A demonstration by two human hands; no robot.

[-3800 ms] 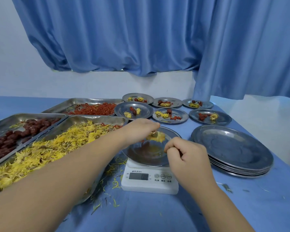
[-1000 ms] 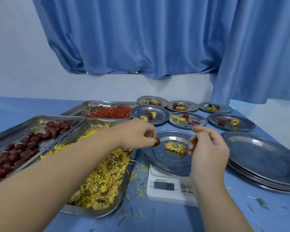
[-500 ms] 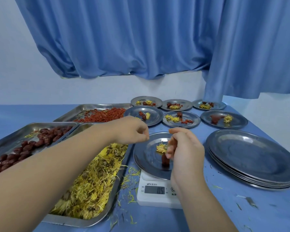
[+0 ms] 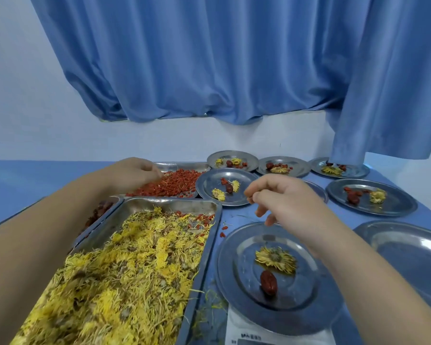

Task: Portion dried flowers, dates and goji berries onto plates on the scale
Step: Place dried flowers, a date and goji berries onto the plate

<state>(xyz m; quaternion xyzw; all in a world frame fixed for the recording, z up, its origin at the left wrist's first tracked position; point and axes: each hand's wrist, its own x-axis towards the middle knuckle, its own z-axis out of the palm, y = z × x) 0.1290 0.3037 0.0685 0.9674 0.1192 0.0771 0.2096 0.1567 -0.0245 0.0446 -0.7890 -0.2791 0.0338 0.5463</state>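
A steel plate (image 4: 239, 290) rests on the white scale (image 4: 237, 331) at the bottom centre. It holds one dried yellow flower (image 4: 275, 258) and one dark red date (image 4: 268, 282). My left hand (image 4: 135, 174) reaches into the far tray of red goji berries (image 4: 174, 185), fingertips down among them; whether it has pinched any is hidden. My right hand (image 4: 284, 202) hovers above the plate's far rim with loosely curled, spread fingers and nothing in them. The tray of dried yellow flowers (image 4: 125, 272) lies left of the scale.
A tray of dates (image 4: 98, 211) peeks out behind my left forearm. Several filled plates (image 4: 224, 186) stand at the back. A stack of bare plates (image 4: 408, 250) sits at the right. Loose petals and berries (image 4: 223, 231) litter the blue cloth.
The date has passed from my hands onto the plate beside the flower. My left hand moved back to the goji tray; my right hand lifted off the plate and opened.
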